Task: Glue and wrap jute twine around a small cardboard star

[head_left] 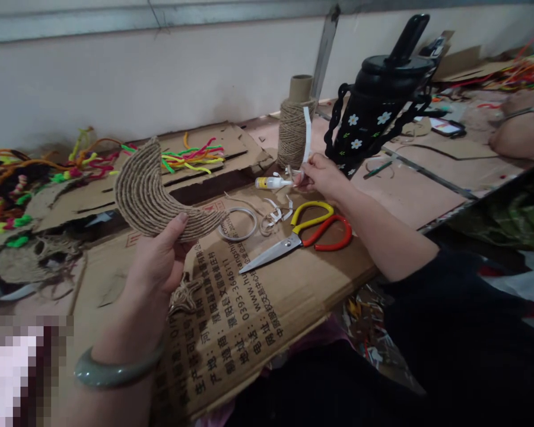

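Nearest the camera, at seven o'clock, the left hand (pixel 158 261) holds a twine-wrapped crescent (pixel 153 193) upright above the cardboard sheet (pixel 258 308), thumb pressed on the lower edge and fingers closed behind it. A green bangle (pixel 111 370) sits on that wrist.

Right hand (pixel 321 176), at one o'clock, has fingertips pinched together on a white strip (pixel 308 135) that stands up from the grip. A small glue bottle (pixel 270 182) lies just beside that hand, its nozzle toward the fingers.

Progress, as judged: the crescent's visible face is fully covered in coiled twine with no bare card showing; the far face cannot be seen. A small twine star (pixel 184 295) lies flat on the sheet below the left hand. White strip offcuts (pixel 278 213) and a wire ring (pixel 237 223) lie between the hands, suggesting taping or gluing work is not finished.

Room and edges: scissors (pixel 309 233) lie closed at three o'clock from the ring, blades pointing toward the left hand, directly under the right forearm. The twine spool (pixel 294 121) and a black flowered bottle (pixel 380 101) stand close behind the right hand, limiting reach at twelve o'clock. The sheet's near edge overhangs the lap. Pipe cleaners (pixel 191 155) crowd ten o'clock. Another person's forearm (pixel 518 133) rests well apart at two o'clock.
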